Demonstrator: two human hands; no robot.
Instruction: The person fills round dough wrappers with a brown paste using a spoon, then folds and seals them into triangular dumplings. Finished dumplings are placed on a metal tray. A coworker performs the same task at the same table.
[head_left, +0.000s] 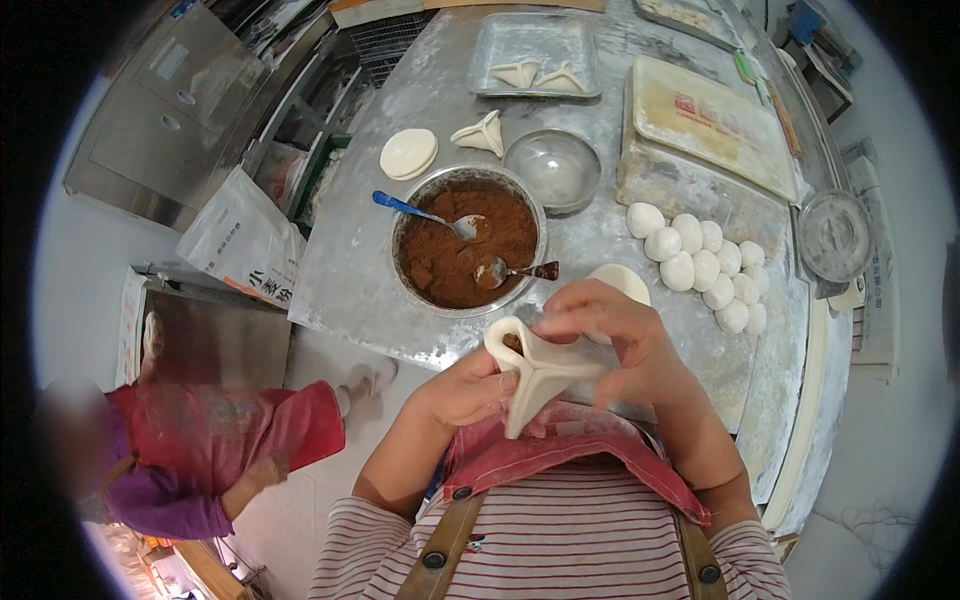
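Observation:
My left hand (469, 390) holds a three-cornered folded dough wrapper (551, 367) with raised seams. Through a gap at its upper left corner shows a bit of brown filling (513, 343). Around the wrapper's right side curves my right hand (630, 337), blurred, its thumb and fingers apart; whether it touches the dough is unclear. Behind that hand, a flat dough round (622, 283) lies partly hidden on the table. Just beyond the wrapper stands a metal bowl (395, 251) of brown crumbly filling (450, 262), with a blue-handled spoon (412, 206) and a dark-handled spoon (529, 271) in it.
An empty steel bowl (555, 169), stacked dough rounds (409, 154) and a folded bun (480, 133) sit farther back. Two buns lie in a metal tray (536, 45). Several dough balls (705, 266) cluster right, before a lidded box (705, 180). A person in a red apron (225, 427) is at left.

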